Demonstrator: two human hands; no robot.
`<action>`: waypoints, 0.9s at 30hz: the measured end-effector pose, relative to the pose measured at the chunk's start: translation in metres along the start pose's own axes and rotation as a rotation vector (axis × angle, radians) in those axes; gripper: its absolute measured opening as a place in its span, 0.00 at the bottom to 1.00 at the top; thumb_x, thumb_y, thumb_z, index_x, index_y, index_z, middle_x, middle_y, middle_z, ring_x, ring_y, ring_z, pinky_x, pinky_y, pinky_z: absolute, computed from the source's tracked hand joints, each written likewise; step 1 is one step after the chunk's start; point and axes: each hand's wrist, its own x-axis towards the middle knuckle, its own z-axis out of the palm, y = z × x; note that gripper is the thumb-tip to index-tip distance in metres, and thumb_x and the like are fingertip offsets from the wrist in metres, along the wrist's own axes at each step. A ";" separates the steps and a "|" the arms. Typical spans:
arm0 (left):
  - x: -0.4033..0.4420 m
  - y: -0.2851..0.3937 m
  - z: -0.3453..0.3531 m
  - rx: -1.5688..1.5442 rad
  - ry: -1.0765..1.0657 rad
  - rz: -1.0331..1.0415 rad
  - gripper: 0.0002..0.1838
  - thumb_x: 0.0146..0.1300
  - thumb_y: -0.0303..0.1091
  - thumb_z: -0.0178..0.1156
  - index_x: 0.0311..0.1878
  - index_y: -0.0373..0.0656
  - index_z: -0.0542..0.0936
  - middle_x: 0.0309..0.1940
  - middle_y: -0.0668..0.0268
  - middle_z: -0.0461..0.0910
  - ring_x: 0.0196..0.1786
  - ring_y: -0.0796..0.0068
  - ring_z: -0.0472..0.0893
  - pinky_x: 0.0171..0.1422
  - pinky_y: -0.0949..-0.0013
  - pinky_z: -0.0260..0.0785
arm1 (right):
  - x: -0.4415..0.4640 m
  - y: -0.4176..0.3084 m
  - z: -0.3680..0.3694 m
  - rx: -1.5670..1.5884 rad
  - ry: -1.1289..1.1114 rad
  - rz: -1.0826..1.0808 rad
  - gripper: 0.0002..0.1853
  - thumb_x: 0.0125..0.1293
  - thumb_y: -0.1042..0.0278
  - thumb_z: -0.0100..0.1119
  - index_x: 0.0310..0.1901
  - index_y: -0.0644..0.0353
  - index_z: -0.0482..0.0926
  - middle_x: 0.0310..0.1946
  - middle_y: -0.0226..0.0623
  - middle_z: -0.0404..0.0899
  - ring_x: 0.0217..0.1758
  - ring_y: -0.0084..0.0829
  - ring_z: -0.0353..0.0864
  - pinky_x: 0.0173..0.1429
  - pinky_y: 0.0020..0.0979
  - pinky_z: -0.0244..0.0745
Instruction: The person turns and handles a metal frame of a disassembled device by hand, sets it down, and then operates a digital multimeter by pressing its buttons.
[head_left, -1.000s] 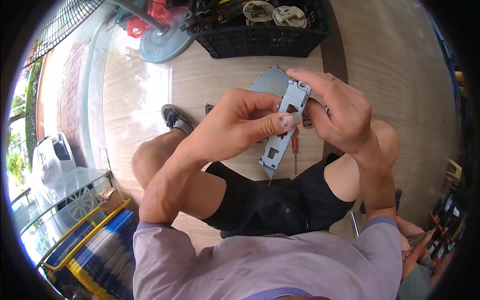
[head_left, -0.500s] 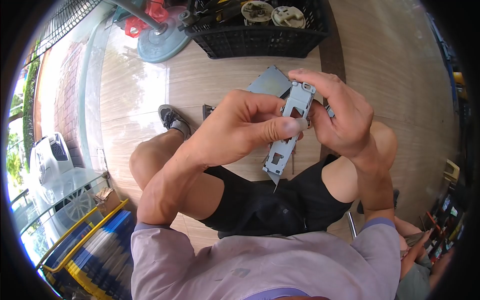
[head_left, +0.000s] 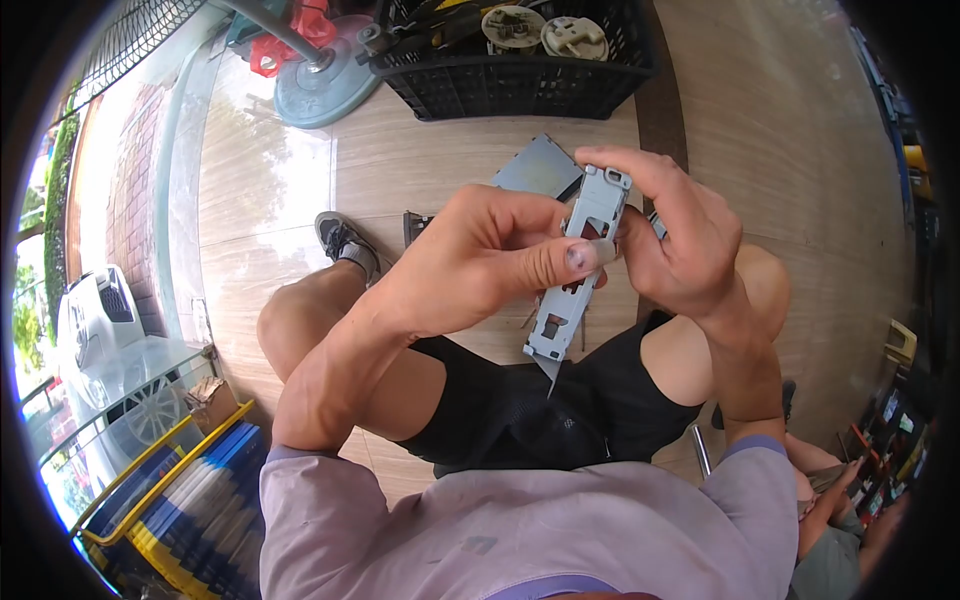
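A long, narrow light-grey metal bracket (head_left: 553, 326) with several cut-out openings is held tilted above my lap. A thin pointed piece sticks out from its lower end. My left hand (head_left: 480, 262) is closed on its middle, thumb across the front and fingers partly hidden behind. Around the upper right end curls my right hand (head_left: 690, 240), its index finger touching the top corner and its thumb near the right edge. On the floor behind lies a flat grey metal plate (head_left: 540, 167), partly covered by my hands.
A black plastic crate (head_left: 510, 88) with round white parts and tools stands ahead. Left of it is a round pale-blue stand base (head_left: 325, 98). A yellow rack (head_left: 180, 450) of blue packets is at lower left. Another person (head_left: 835, 520) is partly visible at lower right.
The bracket has turned slightly, showing a little more of its side edge, and its pointed end is marginally lower. Both hands keep nearly the same hold.
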 end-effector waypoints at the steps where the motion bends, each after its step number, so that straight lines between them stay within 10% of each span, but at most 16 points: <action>1: 0.000 -0.001 0.000 0.014 0.004 0.001 0.17 0.73 0.39 0.68 0.54 0.33 0.86 0.39 0.66 0.88 0.41 0.82 0.84 0.47 0.74 0.77 | 0.000 0.000 0.000 0.011 -0.003 0.012 0.23 0.57 0.91 0.61 0.56 0.66 0.82 0.47 0.44 0.89 0.43 0.39 0.90 0.47 0.30 0.83; 4: 0.003 -0.003 0.002 0.010 0.043 0.050 0.15 0.75 0.42 0.66 0.44 0.36 0.87 0.28 0.75 0.81 0.30 0.90 0.71 0.33 0.78 0.63 | -0.001 0.005 0.004 -0.004 0.006 0.036 0.23 0.59 0.90 0.61 0.56 0.64 0.83 0.48 0.41 0.89 0.45 0.36 0.91 0.50 0.29 0.83; 11: 0.017 -0.005 -0.005 0.132 0.169 0.140 0.19 0.75 0.44 0.66 0.53 0.34 0.86 0.39 0.66 0.87 0.39 0.82 0.85 0.45 0.76 0.79 | 0.011 0.004 0.015 0.096 0.031 0.245 0.17 0.69 0.83 0.64 0.59 0.65 0.82 0.51 0.38 0.89 0.53 0.26 0.87 0.57 0.24 0.79; 17: 0.020 0.003 -0.005 -0.058 0.334 0.238 0.19 0.75 0.45 0.65 0.45 0.35 0.88 0.36 0.62 0.89 0.37 0.77 0.87 0.41 0.71 0.81 | 0.012 0.015 0.018 0.086 0.157 0.150 0.26 0.66 0.72 0.74 0.63 0.68 0.78 0.55 0.48 0.86 0.57 0.37 0.87 0.59 0.36 0.85; 20: 0.020 0.014 -0.016 -0.204 0.327 0.148 0.23 0.80 0.49 0.55 0.53 0.33 0.82 0.41 0.59 0.87 0.39 0.72 0.87 0.43 0.69 0.83 | 0.006 0.009 0.018 0.286 0.110 0.337 0.14 0.65 0.70 0.74 0.51 0.62 0.86 0.40 0.38 0.89 0.43 0.33 0.89 0.48 0.30 0.82; 27: 0.018 0.018 -0.022 -0.312 0.365 0.258 0.20 0.79 0.46 0.59 0.51 0.34 0.84 0.39 0.63 0.87 0.38 0.76 0.87 0.42 0.72 0.83 | 0.008 0.007 0.013 0.397 -0.076 0.140 0.19 0.64 0.61 0.77 0.51 0.65 0.86 0.49 0.40 0.87 0.51 0.33 0.86 0.54 0.30 0.80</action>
